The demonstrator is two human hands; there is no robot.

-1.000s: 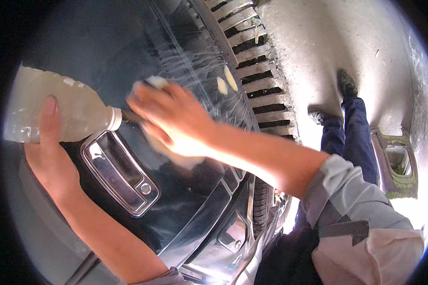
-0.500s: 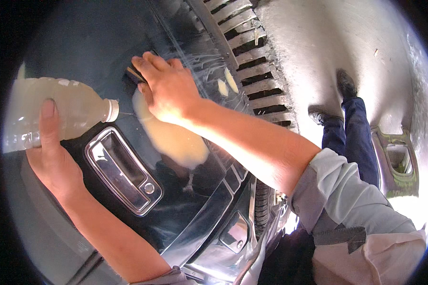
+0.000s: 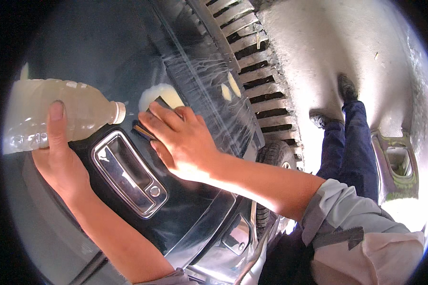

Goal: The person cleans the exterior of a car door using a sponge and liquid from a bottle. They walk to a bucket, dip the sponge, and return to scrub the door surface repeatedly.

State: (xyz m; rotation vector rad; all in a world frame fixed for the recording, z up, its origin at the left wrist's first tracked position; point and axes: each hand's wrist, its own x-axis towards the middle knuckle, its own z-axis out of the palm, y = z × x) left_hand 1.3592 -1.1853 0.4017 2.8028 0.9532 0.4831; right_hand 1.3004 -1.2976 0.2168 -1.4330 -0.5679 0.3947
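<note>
My left hand [image 3: 64, 159] grips a clear plastic bottle [image 3: 76, 107] of cloudy liquid, its thumb along the side. The bottle lies on its side, and its white cap points right, towards a dark, wet car door panel [image 3: 109, 47]. My right hand [image 3: 180, 142] holds dark folded sandpaper [image 3: 142, 132] with a tan edge showing, flat against the panel. It covers the lower part of a smooth cream filler patch [image 3: 161, 92]. Beside and below the sandpaper sits the chrome-framed door handle [image 3: 128, 173] with a round lock.
Two small cream spots [image 3: 230, 88] lie near the panel's lower edge, with pale runs of liquid. Beyond are a slatted floor grate [image 3: 266, 85] and a tyre [image 3: 273, 154]. A person's dark-trousered legs [image 3: 347, 142] stand on the concrete, near a worn plastic stool [image 3: 397, 161].
My right hand has slid the sandpaper down and slightly right over the filler patch, uncovering its upper part. No stream shows at the bottle's cap now; a thin one did before.
</note>
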